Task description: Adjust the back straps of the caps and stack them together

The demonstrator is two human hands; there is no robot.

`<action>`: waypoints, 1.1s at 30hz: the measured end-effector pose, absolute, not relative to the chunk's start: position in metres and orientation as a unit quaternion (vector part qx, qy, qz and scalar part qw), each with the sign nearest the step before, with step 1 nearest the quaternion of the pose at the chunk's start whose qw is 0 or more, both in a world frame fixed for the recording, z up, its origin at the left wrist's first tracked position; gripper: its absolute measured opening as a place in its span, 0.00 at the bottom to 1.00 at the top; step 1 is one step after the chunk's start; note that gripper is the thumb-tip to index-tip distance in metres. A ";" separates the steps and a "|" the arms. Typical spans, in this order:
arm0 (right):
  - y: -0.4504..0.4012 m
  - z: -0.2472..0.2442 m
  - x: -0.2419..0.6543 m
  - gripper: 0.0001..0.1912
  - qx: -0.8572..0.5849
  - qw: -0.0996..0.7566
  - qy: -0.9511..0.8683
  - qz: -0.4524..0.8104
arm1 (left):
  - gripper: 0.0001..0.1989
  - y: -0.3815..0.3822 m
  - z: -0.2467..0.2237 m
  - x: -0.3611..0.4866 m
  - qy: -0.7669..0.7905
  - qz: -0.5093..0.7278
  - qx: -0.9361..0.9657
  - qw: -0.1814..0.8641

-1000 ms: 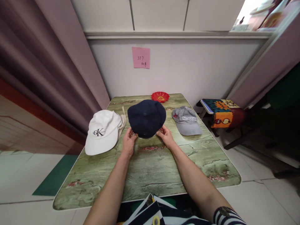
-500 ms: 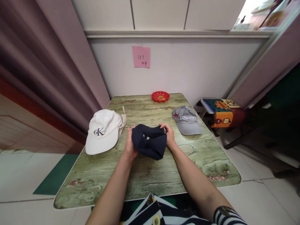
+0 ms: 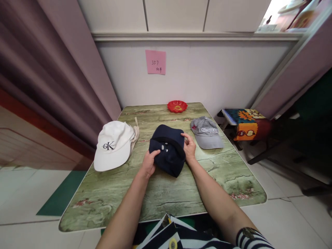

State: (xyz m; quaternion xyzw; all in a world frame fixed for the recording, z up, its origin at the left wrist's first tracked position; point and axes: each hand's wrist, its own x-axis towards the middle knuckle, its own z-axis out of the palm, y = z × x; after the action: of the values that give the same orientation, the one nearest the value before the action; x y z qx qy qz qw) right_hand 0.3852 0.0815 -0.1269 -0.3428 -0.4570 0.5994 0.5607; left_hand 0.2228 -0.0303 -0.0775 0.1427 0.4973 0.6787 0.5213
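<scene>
as the navy cap [image 3: 169, 162] lies between the two hands, hollow side up with small pale labels showing inside, its longer line seems to run away from the body, slanting from near right to far left. the left fingers [image 3: 155, 152] grip its left edge, thumb laid over the inner side; the right fingers [image 3: 187, 137] are curled on its right edge, a little farther out. neither hand is the nearer, since both touch it, one on either side of that long line. it is over the middle of the desk [image 3: 171, 204]; whether its underside rests there i cannot tell. to the left, well apart from it, sits the white cap [image 3: 114, 138], bill toward the person; to the right, nearer the right fingers, lies the gray cap [image 3: 206, 129]. beyond, by the far edge, is the red dish [image 3: 177, 106].
</scene>
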 end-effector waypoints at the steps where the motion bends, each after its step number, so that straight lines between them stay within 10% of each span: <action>1: 0.082 -0.128 0.384 0.21 -0.366 0.570 -0.472 0.565 | 0.11 -0.026 -0.079 0.223 0.489 0.696 0.112 0.514; 9: 0.076 -0.120 0.386 0.22 -0.420 0.643 -0.592 0.244 | 0.13 0.008 -0.096 0.221 0.381 0.756 0.037 0.531; 17: 0.049 -0.102 0.375 0.17 -0.293 0.493 -0.818 0.049 | 0.19 0.002 -0.115 0.209 0.459 0.704 0.140 0.523; 27: 0.056 -0.116 0.377 0.21 -0.459 0.347 -0.813 0.087 | 0.37 -0.008 -0.095 0.209 0.720 0.413 0.552 -0.078; 33: 0.056 -0.118 0.376 0.14 -0.464 0.362 -0.802 0.106 | 0.20 0.009 -0.092 0.230 0.637 0.238 0.727 -0.090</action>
State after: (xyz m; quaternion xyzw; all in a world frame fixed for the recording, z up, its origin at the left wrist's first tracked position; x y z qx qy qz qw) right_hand 0.3761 0.0558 -0.1177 -0.4636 -0.8016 0.1062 0.3622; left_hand 0.2298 0.0086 -0.0917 0.7274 0.6372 0.2379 -0.0903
